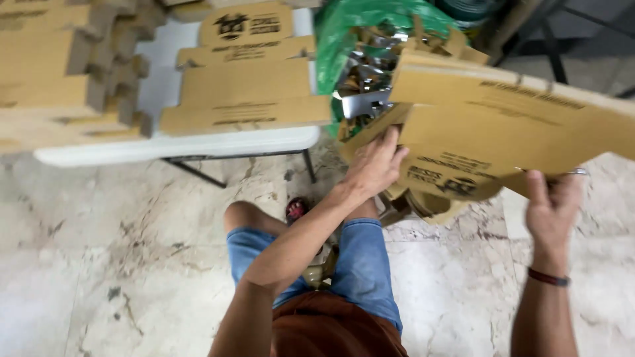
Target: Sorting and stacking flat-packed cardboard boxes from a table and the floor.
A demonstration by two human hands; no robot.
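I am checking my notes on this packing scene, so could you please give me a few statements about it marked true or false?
1. Both hands, the left hand and the right hand, grip a flat brown cardboard box blank. True.
2. The white folding table is bare. False: flat brown cardboard blanks lie on it.
3. The green plastic bag holds shiny metal pieces. True.
4. The floor is dark wood. False: it is pale marble floor.
5. The right wrist wears a dark red band. True.
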